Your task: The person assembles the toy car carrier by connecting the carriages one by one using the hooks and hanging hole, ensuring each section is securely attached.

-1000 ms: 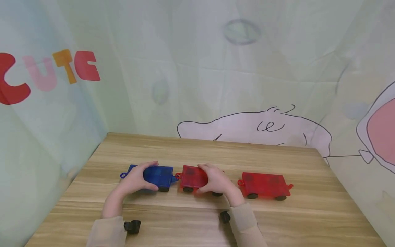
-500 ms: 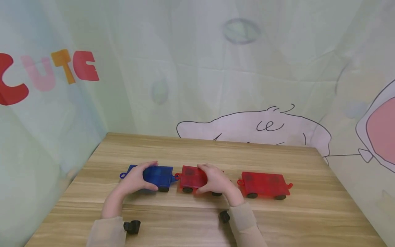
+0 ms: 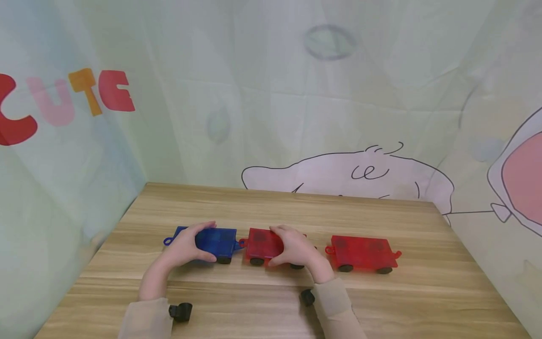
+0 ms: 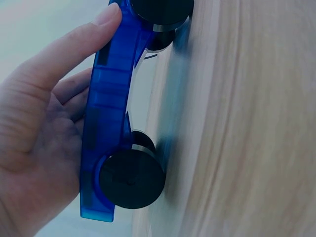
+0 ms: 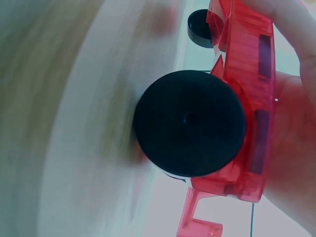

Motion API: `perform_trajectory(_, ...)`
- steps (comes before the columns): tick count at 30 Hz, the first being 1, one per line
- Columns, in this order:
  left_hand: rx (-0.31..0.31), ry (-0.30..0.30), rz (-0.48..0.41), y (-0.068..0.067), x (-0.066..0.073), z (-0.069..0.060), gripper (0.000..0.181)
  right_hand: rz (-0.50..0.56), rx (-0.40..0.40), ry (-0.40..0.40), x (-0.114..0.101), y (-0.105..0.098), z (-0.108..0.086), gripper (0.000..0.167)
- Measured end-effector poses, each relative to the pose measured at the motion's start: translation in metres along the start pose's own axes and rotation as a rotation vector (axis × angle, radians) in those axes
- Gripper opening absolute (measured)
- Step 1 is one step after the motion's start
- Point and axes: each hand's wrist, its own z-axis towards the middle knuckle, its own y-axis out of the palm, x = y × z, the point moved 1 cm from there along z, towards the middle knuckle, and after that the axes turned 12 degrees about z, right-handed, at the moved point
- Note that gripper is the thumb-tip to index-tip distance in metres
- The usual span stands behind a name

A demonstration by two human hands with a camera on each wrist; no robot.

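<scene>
My left hand grips the blue wheeled car across its top, thumb on the near side. In the left wrist view the blue car stands on black wheels, with the thumb of my left hand on its side. My right hand grips the middle red car, fingers on the far side and thumb on the near side. The right wrist view has that red car in my right hand. The blue car's hook meets the red car's ring.
A second red car stands separately to the right, its ring towards the middle car. All three are on the wooden table. Black devices sit by both sleeves. A printed cloth hangs behind the table.
</scene>
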Motion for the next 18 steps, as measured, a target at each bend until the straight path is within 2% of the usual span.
perform_trajectory(18, 0.002, -0.007, 0.0, 0.0002, -0.0019, 0.0008, 0.094, -0.022, -0.013, 0.013, -0.0012, 0.0008, 0.0004, 0.088)
